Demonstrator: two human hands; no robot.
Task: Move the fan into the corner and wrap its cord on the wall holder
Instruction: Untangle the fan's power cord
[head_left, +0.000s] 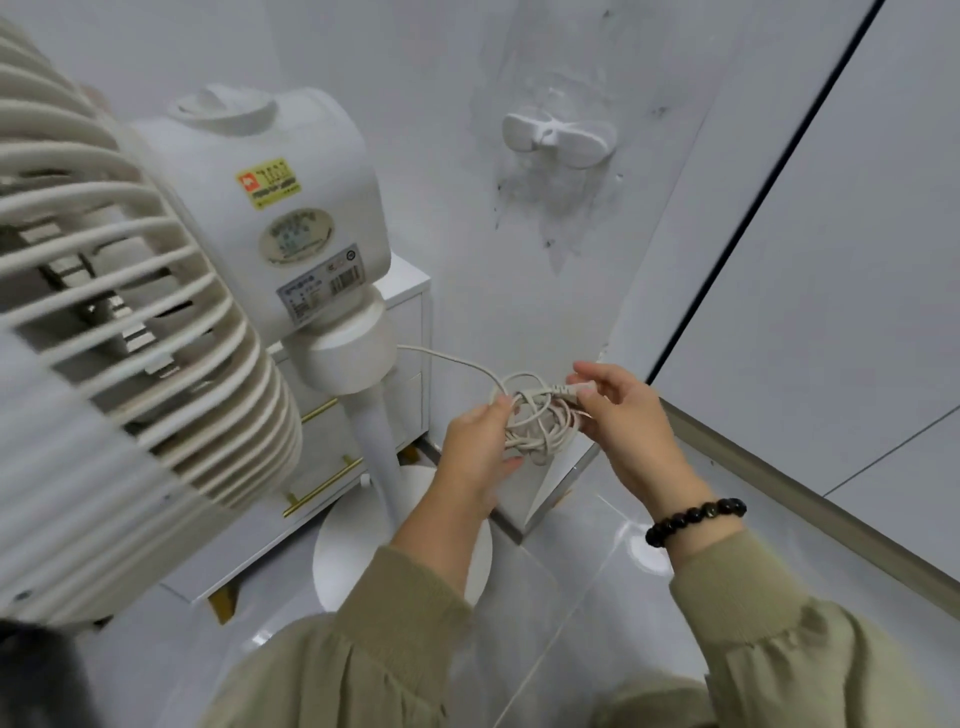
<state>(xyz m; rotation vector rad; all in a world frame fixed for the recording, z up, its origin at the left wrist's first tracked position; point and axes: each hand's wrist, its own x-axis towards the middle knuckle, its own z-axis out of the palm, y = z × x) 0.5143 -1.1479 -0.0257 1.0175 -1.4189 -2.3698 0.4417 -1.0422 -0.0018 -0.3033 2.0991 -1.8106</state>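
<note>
Seen from the head camera, the fan (270, 208) stands below and left of the wall holder (558, 137), and its cord (540, 431) is bunched in a loose tangle well beneath the holder. The left hand (475, 447) curls round the bundle, while the right hand (621, 415) pinches the plug (574, 388) between thumb and fingers. The loops look crossed, so raising them to the holder could knot them or tug the short run at the fan's neck. The fan's base (337, 551) is partly hidden behind the left forearm, its grille (104, 312) is cut off at the frame edge, and the plug's prongs can't be made out.
</note>
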